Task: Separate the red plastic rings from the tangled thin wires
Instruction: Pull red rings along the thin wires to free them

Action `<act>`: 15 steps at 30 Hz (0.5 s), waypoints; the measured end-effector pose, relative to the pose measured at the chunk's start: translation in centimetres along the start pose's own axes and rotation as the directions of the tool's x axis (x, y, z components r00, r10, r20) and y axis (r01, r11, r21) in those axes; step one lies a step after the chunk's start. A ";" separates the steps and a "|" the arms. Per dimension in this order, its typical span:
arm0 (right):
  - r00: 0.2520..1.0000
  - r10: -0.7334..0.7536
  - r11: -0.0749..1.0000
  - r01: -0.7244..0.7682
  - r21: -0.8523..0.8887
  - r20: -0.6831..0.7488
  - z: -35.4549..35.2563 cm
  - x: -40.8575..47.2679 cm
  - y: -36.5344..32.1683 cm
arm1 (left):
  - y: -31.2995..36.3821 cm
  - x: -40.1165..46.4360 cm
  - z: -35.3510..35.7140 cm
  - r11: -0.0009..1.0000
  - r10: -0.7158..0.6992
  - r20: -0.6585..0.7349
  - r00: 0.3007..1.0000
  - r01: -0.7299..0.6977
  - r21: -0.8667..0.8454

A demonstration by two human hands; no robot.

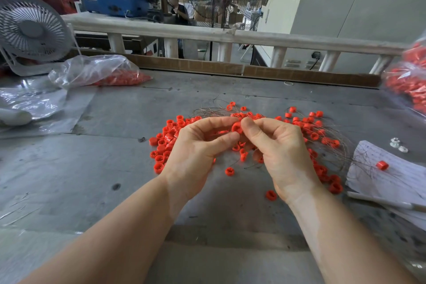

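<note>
Several red plastic rings (161,145) lie scattered on the grey table, many caught in thin brownish wires (212,110) that loop behind and to the right of my hands. My left hand (198,145) and my right hand (281,147) meet above the pile. Between their fingertips they pinch one red ring (237,127). More rings on wires (311,127) spread to the right. Loose rings (229,171) lie in front of my hands.
A clear bag with red rings (101,74) lies at the back left beside a white fan (32,30). Another bag of rings (408,83) sits at the right edge. A sheet of paper (391,175) with one ring and a pen lies on the right.
</note>
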State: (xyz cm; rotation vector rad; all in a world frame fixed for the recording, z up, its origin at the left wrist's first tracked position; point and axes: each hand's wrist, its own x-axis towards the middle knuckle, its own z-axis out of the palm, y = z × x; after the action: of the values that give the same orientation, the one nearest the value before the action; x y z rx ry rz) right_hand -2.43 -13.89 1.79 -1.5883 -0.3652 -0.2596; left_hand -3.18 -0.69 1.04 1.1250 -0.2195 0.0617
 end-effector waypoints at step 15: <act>0.998 0.025 0.999 -0.027 -0.034 -0.055 0.1 -0.1 0.3 | -0.1 -0.6 0.7 0.969 0.063 0.057 0.996 -0.075 0.236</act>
State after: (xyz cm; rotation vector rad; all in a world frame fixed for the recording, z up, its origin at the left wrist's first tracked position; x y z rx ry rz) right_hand -2.41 -13.81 1.45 -1.6157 -0.2991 -0.2903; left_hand -3.85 -1.36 1.08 1.3590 -0.3008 0.1252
